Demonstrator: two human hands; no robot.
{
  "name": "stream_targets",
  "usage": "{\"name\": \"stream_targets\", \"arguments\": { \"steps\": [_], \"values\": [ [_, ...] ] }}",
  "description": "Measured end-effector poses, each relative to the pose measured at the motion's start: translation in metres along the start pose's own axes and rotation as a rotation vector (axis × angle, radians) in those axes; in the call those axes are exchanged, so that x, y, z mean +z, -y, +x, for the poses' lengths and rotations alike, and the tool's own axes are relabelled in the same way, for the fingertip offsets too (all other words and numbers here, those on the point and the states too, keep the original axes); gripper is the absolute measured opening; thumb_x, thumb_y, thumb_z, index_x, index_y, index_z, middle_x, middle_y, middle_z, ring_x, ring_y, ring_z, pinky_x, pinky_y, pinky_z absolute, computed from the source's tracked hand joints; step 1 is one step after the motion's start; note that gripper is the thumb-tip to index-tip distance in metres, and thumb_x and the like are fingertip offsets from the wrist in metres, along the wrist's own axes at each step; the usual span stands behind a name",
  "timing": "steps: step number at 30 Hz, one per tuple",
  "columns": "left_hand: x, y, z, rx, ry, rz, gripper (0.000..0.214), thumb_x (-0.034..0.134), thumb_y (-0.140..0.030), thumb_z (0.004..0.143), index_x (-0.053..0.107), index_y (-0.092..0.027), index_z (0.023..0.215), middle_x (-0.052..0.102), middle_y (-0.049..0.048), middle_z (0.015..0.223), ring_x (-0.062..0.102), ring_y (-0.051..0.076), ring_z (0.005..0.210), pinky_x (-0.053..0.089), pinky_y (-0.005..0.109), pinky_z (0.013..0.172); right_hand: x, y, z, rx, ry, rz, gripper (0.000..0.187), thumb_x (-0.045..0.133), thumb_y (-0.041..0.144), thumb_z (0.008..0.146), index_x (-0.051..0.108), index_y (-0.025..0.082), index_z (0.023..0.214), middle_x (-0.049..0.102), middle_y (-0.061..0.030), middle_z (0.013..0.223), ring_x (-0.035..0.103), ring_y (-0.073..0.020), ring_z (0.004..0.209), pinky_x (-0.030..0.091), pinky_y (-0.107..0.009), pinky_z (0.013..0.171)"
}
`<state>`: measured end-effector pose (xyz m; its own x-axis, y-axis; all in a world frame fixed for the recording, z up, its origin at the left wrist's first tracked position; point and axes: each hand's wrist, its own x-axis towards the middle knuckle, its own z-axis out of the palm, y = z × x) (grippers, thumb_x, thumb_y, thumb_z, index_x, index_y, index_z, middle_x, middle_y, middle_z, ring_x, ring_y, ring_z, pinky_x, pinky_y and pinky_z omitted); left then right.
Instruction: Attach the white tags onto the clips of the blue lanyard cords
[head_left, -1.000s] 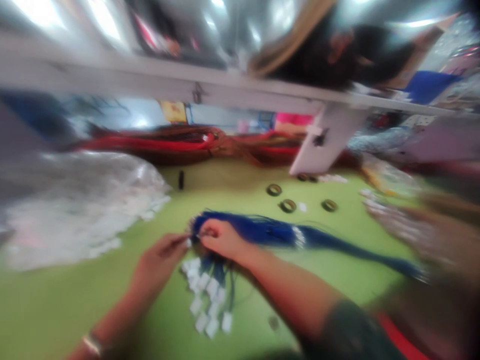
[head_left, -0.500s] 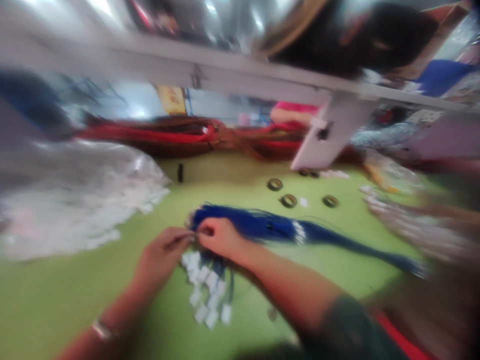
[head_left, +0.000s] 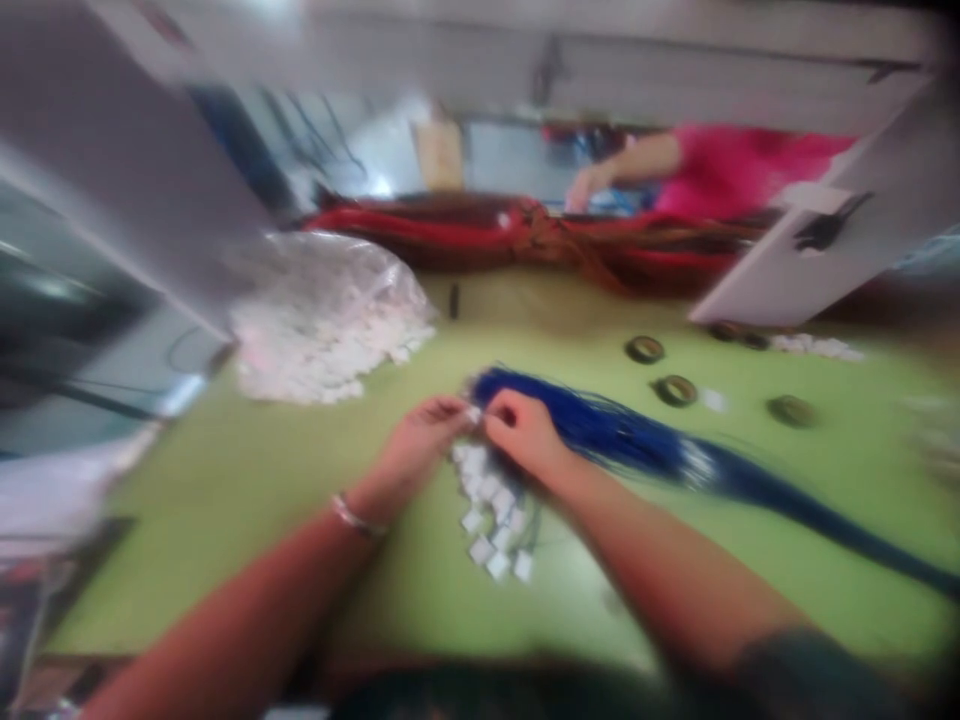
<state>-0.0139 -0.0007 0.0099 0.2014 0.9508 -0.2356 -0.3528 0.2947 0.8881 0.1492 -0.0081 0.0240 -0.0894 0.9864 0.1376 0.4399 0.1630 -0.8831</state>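
Observation:
My left hand (head_left: 420,440) is closed in a pinch on a small white connector (head_left: 473,414). Close against it, my right hand (head_left: 529,430) has thumb and forefinger pinched near the ends of the blue wires; blur hides exactly what it grips, probably one wire. The long bundle of blue wires (head_left: 600,420) lies on the table, running rightward from behind my right hand, with a pale band round it. Below my hands, several white connectors (head_left: 491,495) lie in a cluster, with thin blue wires leading to some of them.
A clear plastic bag (head_left: 322,330) of white pieces spills open at the left. Dark tape-like rings (head_left: 676,390) lie at the right. Red and brown cables (head_left: 435,235) stretch along the back, beside a white post (head_left: 795,250). Beyond, a co-worker's hand (head_left: 589,185) reaches from a pink sleeve.
The view has swung left, so the table's things appear farther right. My hands stay together at the wire ends; a white connector now shows between them. More of the co-worker's arm shows.

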Motion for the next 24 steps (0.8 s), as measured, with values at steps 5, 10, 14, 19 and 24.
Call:
{"name": "stream_targets", "arguments": {
  "steps": [5,10,14,19,24],
  "values": [
    [-0.004,0.003,0.002,0.037,0.000,0.075,0.025,0.085,-0.029,0.060,0.070,-0.017,0.076,0.072,0.0017,0.076,0.064,0.012,0.073,0.049,0.024,0.075,0.001,-0.002,-0.001,-0.022,0.007,-0.098,0.005,0.055,0.017,0.071,0.058,0.018,0.067,0.060,0.0029,0.063,0.049,-0.0098,0.057,0.036,-0.021,0.057],
    [-0.008,0.005,0.004,0.097,-0.041,0.315,0.022,0.077,-0.033,0.068,0.070,-0.016,0.079,0.071,0.0032,0.077,0.063,0.015,0.073,0.049,0.029,0.077,0.001,0.000,-0.002,-0.017,0.003,-0.226,0.005,0.056,0.020,0.074,0.059,0.019,0.070,0.063,0.0010,0.065,0.051,-0.0112,0.058,0.035,-0.023,0.058],
    [-0.013,0.006,0.006,0.172,-0.059,0.613,0.026,0.073,-0.039,0.070,0.071,-0.017,0.084,0.072,0.0063,0.083,0.064,0.020,0.080,0.049,0.034,0.081,-0.001,0.005,-0.001,-0.023,0.067,-0.358,0.008,0.055,0.024,0.077,0.060,0.020,0.073,0.065,-0.0009,0.069,0.051,-0.0129,0.060,0.033,-0.024,0.058],
    [-0.015,0.005,0.007,0.185,-0.054,0.670,0.028,0.072,-0.041,0.070,0.071,-0.017,0.085,0.073,0.0079,0.089,0.065,0.022,0.087,0.049,0.037,0.087,-0.002,0.009,-0.001,-0.069,0.138,-0.494,0.010,0.054,0.026,0.079,0.062,0.020,0.079,0.068,-0.0039,0.076,0.054,-0.0151,0.065,0.031,-0.026,0.057],
    [-0.009,0.002,0.006,0.096,-0.040,0.634,0.031,0.074,-0.041,0.067,0.072,-0.016,0.084,0.074,0.0085,0.087,0.066,0.022,0.082,0.050,0.036,0.083,-0.002,0.010,-0.001,-0.037,0.141,-0.438,0.011,0.055,0.026,0.078,0.064,0.020,0.079,0.068,-0.0029,0.074,0.054,-0.0145,0.063,0.031,-0.025,0.057]
  ]
}}
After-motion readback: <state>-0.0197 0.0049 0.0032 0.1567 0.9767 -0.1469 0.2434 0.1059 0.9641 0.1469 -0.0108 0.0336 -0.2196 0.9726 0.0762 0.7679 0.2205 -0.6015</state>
